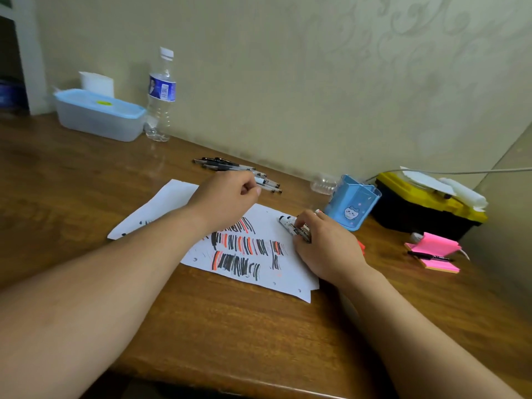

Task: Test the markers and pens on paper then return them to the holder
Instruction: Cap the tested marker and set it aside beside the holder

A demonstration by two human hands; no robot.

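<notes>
**Markers in right hand, holder just beyond it; left hand at the pens.**

The right hand (325, 249) rests at the right edge of the scribbled paper (267, 223), fingers curled round a bundle of markers (288, 224). Their long axis runs from the palm forward and leftward, with the capped ends out past the fingertips. The blue holder (352, 205) stands on the worktop (201, 326) just ahead and right of this hand, well apart from the left one. The return probably needs a short lift and a turn of the bundle to go in end-first. The left hand (227, 198) reaches across the paper, forearm low and fingers curled over loose pens (230, 165). These lie ahead of it, slanting left to right. Whether it grips one cannot be told.
</notes>
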